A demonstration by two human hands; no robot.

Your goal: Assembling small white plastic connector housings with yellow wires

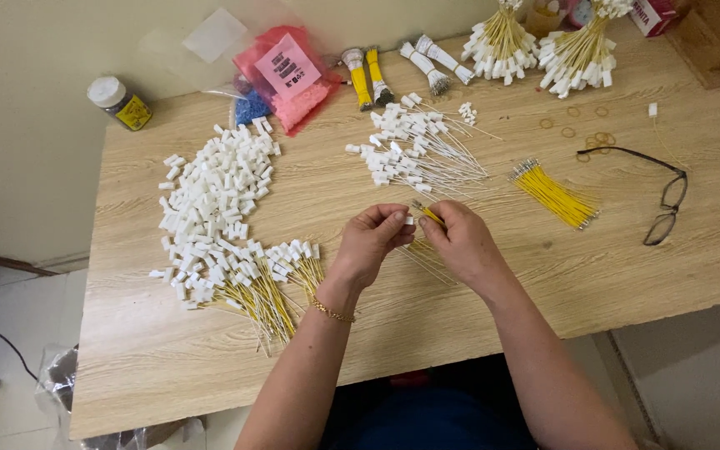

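Both hands meet over the middle of the wooden table (477,325): the left hand (370,242) has its fingertips pinched shut on a small white plastic connector (408,220), and the right hand (460,242) has its fingers closed on a yellow wire (428,213) whose end points at that connector, the two just touching or nearly so. A few more thin wires (423,260) lie on the table beneath the right palm. To the left sit a heap of loose white connectors (214,196) and a cluster of finished yellow wires with connectors (264,287); to the right lie a bundle of bare yellow wires (553,195) and a pair of eyeglasses (667,200).
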